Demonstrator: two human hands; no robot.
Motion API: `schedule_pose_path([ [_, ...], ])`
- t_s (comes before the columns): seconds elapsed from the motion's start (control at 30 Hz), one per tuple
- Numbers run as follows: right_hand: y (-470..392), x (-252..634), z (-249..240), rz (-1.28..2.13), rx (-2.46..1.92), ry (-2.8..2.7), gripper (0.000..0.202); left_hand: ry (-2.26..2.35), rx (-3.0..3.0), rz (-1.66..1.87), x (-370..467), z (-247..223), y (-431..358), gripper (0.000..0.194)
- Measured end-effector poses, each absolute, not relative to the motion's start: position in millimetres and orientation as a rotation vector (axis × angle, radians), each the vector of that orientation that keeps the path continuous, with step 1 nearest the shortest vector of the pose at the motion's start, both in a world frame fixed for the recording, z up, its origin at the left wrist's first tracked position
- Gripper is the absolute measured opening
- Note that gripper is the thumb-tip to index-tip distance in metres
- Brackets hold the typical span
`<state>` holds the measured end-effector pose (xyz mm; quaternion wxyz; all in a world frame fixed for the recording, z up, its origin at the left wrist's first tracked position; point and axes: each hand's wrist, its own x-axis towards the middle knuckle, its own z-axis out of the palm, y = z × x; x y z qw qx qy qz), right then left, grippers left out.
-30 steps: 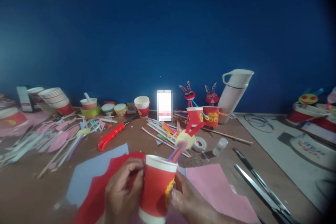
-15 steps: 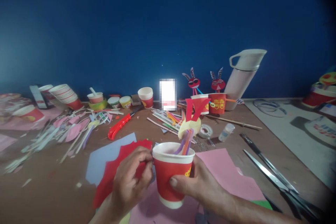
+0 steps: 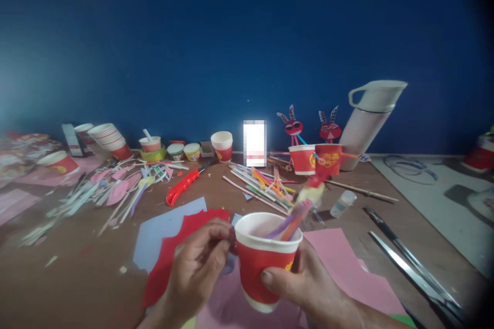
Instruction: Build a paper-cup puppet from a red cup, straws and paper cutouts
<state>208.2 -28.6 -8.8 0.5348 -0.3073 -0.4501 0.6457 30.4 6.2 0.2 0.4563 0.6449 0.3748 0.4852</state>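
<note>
My right hand (image 3: 311, 277) grips a red paper cup (image 3: 257, 267) with a white rim, its thumb across the front. Purple and orange straws (image 3: 289, 223) rise out of the cup and lean right. On their upper end sits a pale yellow paper piece (image 3: 312, 190), blurred, with red at its top. Beside the cup's left wall, my left hand (image 3: 203, 262) is closed with fingertips pinched at the cup's side. Whatever those fingers hold is hidden. Red paper (image 3: 165, 267) and pink paper (image 3: 347, 262) lie beneath the hands.
Scissors (image 3: 409, 262) and a black-handled tool (image 3: 389, 234) lie at right. Loose straws (image 3: 250, 185), a red cutter (image 3: 183, 187) and a small clear bottle (image 3: 343, 203) are ahead. Behind stand stacked cups (image 3: 222, 146), two cup figures (image 3: 303, 159) and a flask (image 3: 368, 128).
The straws and the yellow piece have tipped right, from nearly upright to a clear lean. The whole view has shifted slightly. Both hands keep about the same place at the cup.
</note>
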Motion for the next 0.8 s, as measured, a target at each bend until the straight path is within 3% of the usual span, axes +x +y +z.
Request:
schedule_pose_path([
  [0.33, -24, 215, -16, 1.441, -0.886, -1.196, 0.047, 0.876, 1.310, 1.029, 30, 3, 12, 0.011],
  [0.53, -24, 217, -24, 1.295, -1.000, -1.331, 0.041, 0.860, 1.210, 0.899, 26, -2, 16, 0.021],
  [0.6, -24, 220, -27, 1.181, -1.034, -1.445, 0.038, 0.822, 1.210, 0.874, 24, -4, 16, 0.031],
  [0.73, -25, 224, -27, 1.013, -1.063, -1.621, 0.052, 0.785, 1.376, 0.772, 24, -10, 13, 0.078],
  [0.8, -26, 225, -23, 0.912, -1.077, -1.706, 0.055, 0.771, 1.491, 0.743, 25, -15, 11, 0.083],
])
